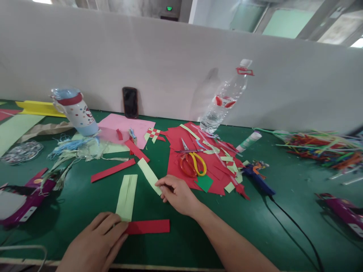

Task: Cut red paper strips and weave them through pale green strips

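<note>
My left hand (98, 238) is closed near the front of the table, its fingertips pinching a red paper strip (150, 226) by its left end. A pair of light green paper strips (127, 196) runs away from these fingers, lower ends at the red strip. My right hand (177, 194) pinches the lower end of another light green paper strip (147, 173), which slants up to the left. Beyond it lie a loose red strip (113, 170) and a second red strip (138, 152). Orange-and-yellow scissors (194, 162) rest on red paper (176, 158) past my right hand.
A tilted water bottle (221, 105), phone (130, 102) and patterned cup (78, 113) stand along the partition. Blue tassels (70, 145) lie left. A glue gun (259, 179) trails its cord on the right, near a glue stick tube (249, 141) and bundled coloured sticks (329, 147).
</note>
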`<state>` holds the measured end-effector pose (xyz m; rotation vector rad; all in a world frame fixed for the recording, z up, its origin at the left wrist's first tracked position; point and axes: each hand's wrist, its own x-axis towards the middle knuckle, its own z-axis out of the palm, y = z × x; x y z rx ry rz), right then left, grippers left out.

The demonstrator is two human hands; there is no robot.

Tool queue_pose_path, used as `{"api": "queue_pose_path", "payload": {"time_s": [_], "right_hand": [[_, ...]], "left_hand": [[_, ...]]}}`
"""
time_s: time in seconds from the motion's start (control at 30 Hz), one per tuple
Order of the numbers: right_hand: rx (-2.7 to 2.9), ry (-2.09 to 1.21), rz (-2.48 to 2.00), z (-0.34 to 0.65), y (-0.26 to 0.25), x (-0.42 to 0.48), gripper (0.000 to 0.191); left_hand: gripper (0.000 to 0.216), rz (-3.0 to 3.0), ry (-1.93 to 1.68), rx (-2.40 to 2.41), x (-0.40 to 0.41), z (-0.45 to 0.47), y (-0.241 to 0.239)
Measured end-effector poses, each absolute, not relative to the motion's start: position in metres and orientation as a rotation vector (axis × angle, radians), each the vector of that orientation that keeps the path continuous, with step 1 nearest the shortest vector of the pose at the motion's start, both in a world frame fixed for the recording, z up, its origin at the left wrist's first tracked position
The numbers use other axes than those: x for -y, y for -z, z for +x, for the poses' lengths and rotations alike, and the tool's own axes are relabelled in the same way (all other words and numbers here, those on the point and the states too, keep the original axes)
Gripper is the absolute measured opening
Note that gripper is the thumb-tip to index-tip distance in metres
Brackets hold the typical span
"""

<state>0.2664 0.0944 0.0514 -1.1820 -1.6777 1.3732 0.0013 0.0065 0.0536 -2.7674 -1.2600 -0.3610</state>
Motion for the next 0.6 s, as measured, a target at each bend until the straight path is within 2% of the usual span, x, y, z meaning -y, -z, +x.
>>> {"api": "queue_pose_path", "payload": {"time_s": [0.33,0.6], "right_hand": [[1.762,-1.316,-1.186,0.267,-0.051,-0.091,0.018],[1.779,-1.305,-1.188,0.267,-0.052,-0.092,0.019]], "left_hand": [[0.034,-2.694,0.371,1.169,0.002,0.015,-0.055],[0.025,-2.64,0.538,1.323,0.005,0.01,-0.043]]}}
